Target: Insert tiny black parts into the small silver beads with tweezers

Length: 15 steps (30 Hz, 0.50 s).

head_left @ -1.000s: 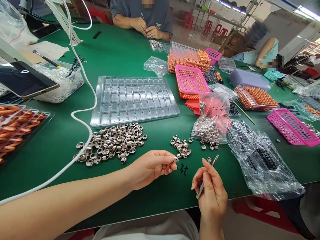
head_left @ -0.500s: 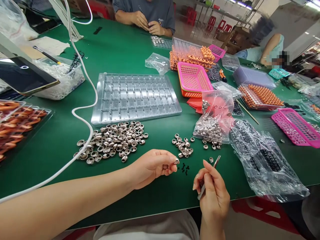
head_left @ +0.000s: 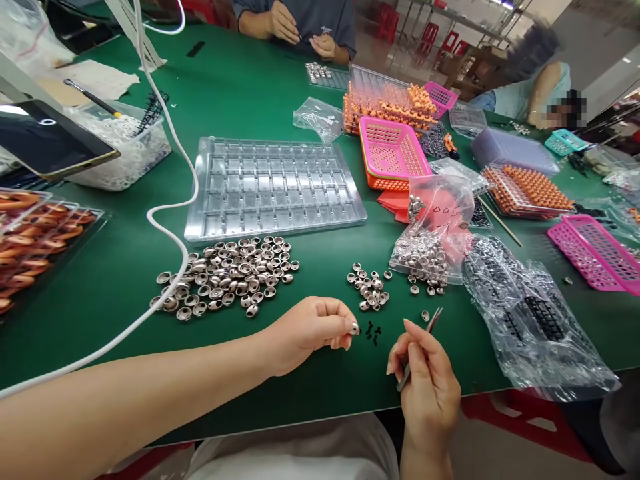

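Between thumb and fingers, my left hand (head_left: 313, 333) pinches a small silver metal piece (head_left: 355, 328). My right hand (head_left: 425, 377) is closed round metal tweezers (head_left: 436, 319), whose tips point up and away. A few small black parts (head_left: 373, 332) lie on the green table between the hands. Just beyond them is a small cluster of silver pieces (head_left: 369, 287), and one single piece (head_left: 425, 315) lies near the tweezer tips. A larger pile of silver pieces (head_left: 235, 273) spreads out beyond my left forearm.
A clear compartment tray (head_left: 275, 187) lies behind the large pile. A white cable (head_left: 173, 240) crosses the left side. Pink baskets (head_left: 393, 150), a bag of silver pieces (head_left: 430, 247) and a bag of black parts (head_left: 535, 313) are at the right. Across the table a person's hands (head_left: 305, 33) are raised.
The view has shifted slightly. My left hand still pinches the silver piece and my right hand keeps the tweezers. The person's hands across the table have moved apart.
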Each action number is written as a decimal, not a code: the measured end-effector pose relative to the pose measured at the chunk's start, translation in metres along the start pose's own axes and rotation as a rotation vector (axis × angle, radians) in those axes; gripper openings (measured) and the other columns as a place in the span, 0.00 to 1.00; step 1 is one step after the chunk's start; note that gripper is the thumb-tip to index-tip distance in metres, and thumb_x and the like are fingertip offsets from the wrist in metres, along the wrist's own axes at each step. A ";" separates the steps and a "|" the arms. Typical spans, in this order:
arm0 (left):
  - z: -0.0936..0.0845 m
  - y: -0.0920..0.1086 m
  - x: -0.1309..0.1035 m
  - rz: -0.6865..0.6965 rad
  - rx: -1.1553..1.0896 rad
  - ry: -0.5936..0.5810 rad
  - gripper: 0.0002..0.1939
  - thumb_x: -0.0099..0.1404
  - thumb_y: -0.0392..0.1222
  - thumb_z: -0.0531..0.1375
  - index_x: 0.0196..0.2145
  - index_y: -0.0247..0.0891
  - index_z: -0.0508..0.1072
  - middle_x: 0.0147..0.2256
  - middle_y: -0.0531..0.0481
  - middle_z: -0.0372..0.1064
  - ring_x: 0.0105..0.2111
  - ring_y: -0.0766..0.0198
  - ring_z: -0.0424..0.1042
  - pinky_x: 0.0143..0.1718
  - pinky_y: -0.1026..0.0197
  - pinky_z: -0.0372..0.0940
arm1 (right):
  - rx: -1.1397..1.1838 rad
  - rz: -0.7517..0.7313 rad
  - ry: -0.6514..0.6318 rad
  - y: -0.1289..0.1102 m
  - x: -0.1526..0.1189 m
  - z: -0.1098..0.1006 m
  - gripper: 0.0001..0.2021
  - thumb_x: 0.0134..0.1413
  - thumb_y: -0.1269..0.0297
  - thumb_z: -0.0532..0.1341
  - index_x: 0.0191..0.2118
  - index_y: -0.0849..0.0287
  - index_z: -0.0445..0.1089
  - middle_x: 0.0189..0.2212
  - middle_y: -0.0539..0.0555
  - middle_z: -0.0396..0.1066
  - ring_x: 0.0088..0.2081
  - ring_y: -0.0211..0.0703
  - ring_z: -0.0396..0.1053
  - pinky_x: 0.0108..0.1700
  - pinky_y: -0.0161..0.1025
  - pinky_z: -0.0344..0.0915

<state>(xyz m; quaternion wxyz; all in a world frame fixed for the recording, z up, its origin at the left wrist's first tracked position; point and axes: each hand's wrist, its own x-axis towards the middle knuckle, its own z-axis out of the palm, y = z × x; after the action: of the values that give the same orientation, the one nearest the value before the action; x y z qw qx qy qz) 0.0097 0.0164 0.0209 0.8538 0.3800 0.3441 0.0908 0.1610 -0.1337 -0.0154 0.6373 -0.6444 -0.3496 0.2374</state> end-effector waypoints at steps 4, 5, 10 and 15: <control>-0.001 -0.001 -0.001 0.019 0.041 0.002 0.11 0.48 0.44 0.69 0.24 0.37 0.73 0.21 0.52 0.69 0.25 0.66 0.63 0.31 0.62 0.54 | -0.012 -0.006 -0.017 0.003 0.000 -0.001 0.14 0.68 0.65 0.57 0.54 0.50 0.74 0.29 0.49 0.70 0.25 0.34 0.69 0.23 0.32 0.62; -0.001 -0.001 -0.002 0.024 0.050 0.001 0.10 0.48 0.44 0.69 0.24 0.37 0.73 0.21 0.52 0.70 0.25 0.66 0.63 0.31 0.62 0.54 | -0.015 -0.006 -0.021 0.004 0.000 -0.001 0.14 0.68 0.65 0.56 0.54 0.50 0.74 0.29 0.49 0.70 0.25 0.34 0.69 0.23 0.32 0.62; 0.001 -0.002 -0.002 0.041 0.072 -0.002 0.10 0.49 0.44 0.69 0.24 0.37 0.72 0.21 0.53 0.70 0.24 0.66 0.63 0.31 0.62 0.56 | -0.013 -0.009 -0.041 0.003 -0.001 -0.002 0.14 0.68 0.66 0.56 0.53 0.50 0.75 0.30 0.50 0.70 0.25 0.34 0.69 0.24 0.32 0.63; 0.002 0.001 -0.006 0.056 0.213 0.040 0.12 0.50 0.47 0.68 0.25 0.38 0.71 0.22 0.53 0.70 0.25 0.66 0.64 0.29 0.63 0.57 | -0.046 0.006 -0.064 0.002 -0.001 -0.004 0.13 0.69 0.66 0.56 0.52 0.49 0.75 0.31 0.50 0.70 0.27 0.34 0.69 0.25 0.33 0.65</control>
<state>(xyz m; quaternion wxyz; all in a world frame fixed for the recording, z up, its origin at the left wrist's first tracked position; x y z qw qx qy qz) 0.0067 0.0133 0.0261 0.7986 0.4763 0.3580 0.0853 0.1639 -0.1373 -0.0167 0.6101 -0.6521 -0.3732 0.2517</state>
